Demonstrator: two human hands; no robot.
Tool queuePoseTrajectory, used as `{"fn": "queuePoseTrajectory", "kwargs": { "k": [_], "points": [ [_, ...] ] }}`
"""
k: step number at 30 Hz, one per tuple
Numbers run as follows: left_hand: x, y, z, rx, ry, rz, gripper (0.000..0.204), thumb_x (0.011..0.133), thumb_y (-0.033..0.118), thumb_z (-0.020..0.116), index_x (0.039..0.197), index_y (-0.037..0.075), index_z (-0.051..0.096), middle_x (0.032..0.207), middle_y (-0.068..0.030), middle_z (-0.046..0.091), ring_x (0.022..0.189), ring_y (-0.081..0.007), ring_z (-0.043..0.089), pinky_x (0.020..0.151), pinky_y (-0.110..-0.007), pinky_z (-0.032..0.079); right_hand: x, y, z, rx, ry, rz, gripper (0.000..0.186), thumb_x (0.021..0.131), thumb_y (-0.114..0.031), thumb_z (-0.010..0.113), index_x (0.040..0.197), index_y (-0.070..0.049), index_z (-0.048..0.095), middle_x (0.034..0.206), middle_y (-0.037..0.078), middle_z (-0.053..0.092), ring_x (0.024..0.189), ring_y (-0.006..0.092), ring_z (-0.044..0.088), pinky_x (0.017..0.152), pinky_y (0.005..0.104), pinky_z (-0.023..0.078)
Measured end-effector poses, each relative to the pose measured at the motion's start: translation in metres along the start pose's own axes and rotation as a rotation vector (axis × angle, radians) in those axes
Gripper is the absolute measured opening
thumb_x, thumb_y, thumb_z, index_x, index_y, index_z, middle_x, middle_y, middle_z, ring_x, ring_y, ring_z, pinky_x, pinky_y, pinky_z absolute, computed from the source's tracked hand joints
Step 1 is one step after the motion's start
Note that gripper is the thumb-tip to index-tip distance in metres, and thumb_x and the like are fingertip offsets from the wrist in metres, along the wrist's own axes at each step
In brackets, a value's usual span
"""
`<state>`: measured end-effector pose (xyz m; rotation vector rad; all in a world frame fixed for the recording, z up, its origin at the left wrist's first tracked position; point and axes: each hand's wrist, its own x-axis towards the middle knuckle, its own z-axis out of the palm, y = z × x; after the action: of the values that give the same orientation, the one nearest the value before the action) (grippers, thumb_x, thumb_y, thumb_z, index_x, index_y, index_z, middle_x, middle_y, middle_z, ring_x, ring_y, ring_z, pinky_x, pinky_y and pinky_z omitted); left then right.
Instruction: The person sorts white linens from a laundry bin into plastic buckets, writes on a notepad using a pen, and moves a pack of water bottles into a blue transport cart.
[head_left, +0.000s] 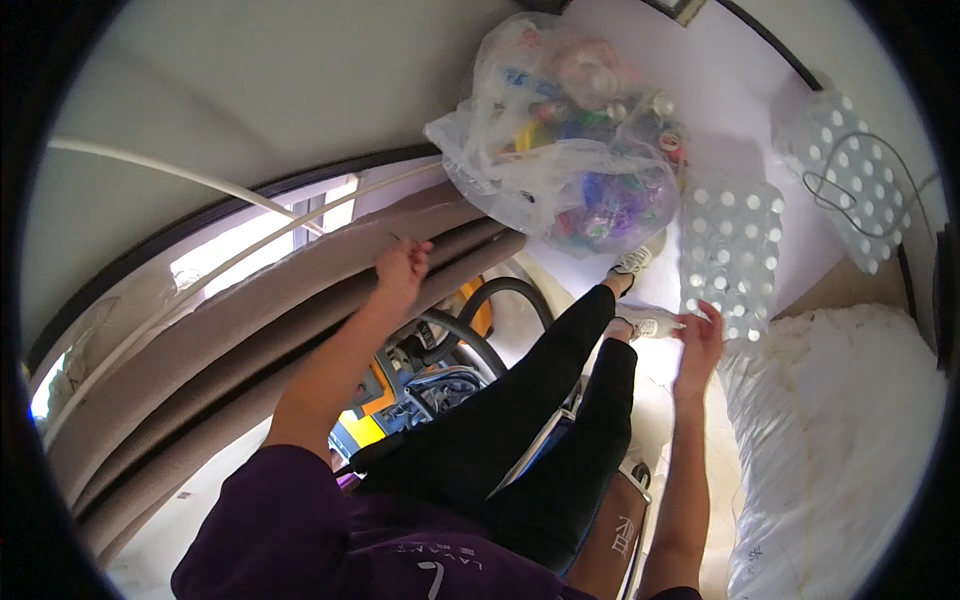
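My left hand (pixel 402 272) is raised in front of the brown curtain (pixel 330 262), its fingers curled in. A thin dark tip shows at its upper edge, but I cannot make out what it is. My right hand (pixel 698 350) is held out with fingers apart and nothing in it. It appears close to the lower end of a plastic-wrapped pack of white-capped bottles (pixel 732 250); whether it touches cannot be told. Beyond my feet sits a large clear plastic bag (pixel 560 165) full of empty bottles and cans.
A second wrapped bottle pack (pixel 848 180) with a grey cable (pixel 835 200) on it lies at the far right. Nearer is a big white wrapped bundle (pixel 830 450). By my legs stand a yellow-and-black machine (pixel 375 390), a dark hose (pixel 500 290) and a brown box (pixel 612 530).
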<state>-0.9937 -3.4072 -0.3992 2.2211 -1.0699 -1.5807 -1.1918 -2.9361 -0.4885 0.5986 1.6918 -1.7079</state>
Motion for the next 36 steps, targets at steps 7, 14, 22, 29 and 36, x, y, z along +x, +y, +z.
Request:
{"fn": "queuePoseTrajectory", "kwargs": {
  "k": [7,14,22,29,36],
  "points": [
    [0.112,0.088,-0.028,-0.464,0.072,0.141,0.021,0.108,0.018,0.041,0.099,0.001,0.049,0.086,-0.0112,0.057,0.058,-0.0144,0.049,0.046,-0.022,0.04,0.029,-0.017,-0.047,-0.14,0.099,0.0,0.03,0.098,-0.006,0.057,0.127,-0.002,0.057,0.09,0.006,0.068,0.072,0.0097,0.059,0.07,0.0243,0.05],
    [-0.016,0.027,0.063,-0.161,-0.276,-0.34,0.013,0.104,0.014,0.046,0.103,0.003,0.053,0.092,-0.0125,0.062,0.071,-0.0205,0.061,0.053,-0.033,0.047,0.04,-0.01,-0.04,-0.194,0.133,0.045,0.025,0.097,-0.005,0.057,0.121,-0.003,0.061,0.088,0.005,0.068,0.072,0.0092,0.058,0.07,0.0238,0.049],
    [0.03,0.062,0.015,1.818,-0.096,1.377,0.016,0.087,0.008,0.064,0.101,0.003,0.061,0.102,-0.0138,0.063,0.111,-0.035,0.058,0.095,-0.049,0.043,0.043,-0.022,0.019,-0.154,-0.073,0.048,0.023,0.098,-0.003,0.054,0.12,-0.002,0.06,0.086,0.006,0.066,0.072,0.0092,0.058,0.069,0.0239,0.05],
    [0.09,0.078,-0.051,0.937,0.069,-0.005,0.026,0.102,0.018,0.042,0.099,0.003,0.062,0.092,-0.0181,0.071,0.078,-0.0331,0.072,0.065,-0.045,0.059,0.04,-0.01,0.005,-0.17,-0.019,0.13,0.021,0.098,-0.003,0.054,0.117,-0.002,0.062,0.087,0.006,0.066,0.073,0.0091,0.058,0.069,0.024,0.05],
    [0.198,0.135,-0.141,0.088,0.092,0.024,0.034,0.109,0.03,0.042,0.089,0.004,0.054,0.071,-0.0047,0.056,0.054,-0.0105,0.05,0.046,-0.024,0.042,0.033,0.005,-0.02,-0.166,-0.031,0.155,0.019,0.097,-0.003,0.055,0.115,-0.001,0.062,0.088,0.006,0.066,0.074,0.0095,0.059,0.069,0.024,0.05]
  ]
}}
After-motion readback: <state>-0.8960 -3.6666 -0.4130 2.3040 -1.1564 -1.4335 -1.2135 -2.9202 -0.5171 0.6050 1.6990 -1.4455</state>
